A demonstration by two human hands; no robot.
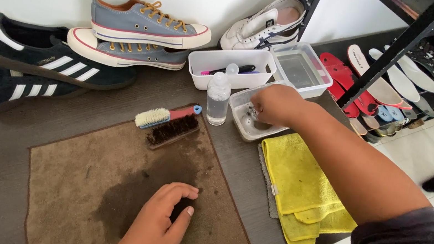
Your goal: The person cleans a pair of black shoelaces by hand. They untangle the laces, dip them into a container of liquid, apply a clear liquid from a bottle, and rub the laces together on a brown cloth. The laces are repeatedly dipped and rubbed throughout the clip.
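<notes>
My right hand (277,103) reaches into a small clear plastic tub (239,120) holding a little murky water; its fingers are curled and what they grip is hidden. My left hand (162,220) rests on a brown towel (81,177) with a dark wet patch, fingers loosely curled, nothing visible in it. A small brush with pale bristles and a red-and-blue handle (164,116) lies on a dark-bristled wooden brush (174,131) at the towel's far edge. A clear bottle (218,98) stands between the brushes and the tub.
A yellow cloth (300,191) lies folded at the right. Two white tubs (206,73) (317,85) sit behind. Grey-blue sneakers (146,23), black striped sneakers (52,58) and a white sneaker (263,24) line the wall. A black rack (387,60) with insoles stands right.
</notes>
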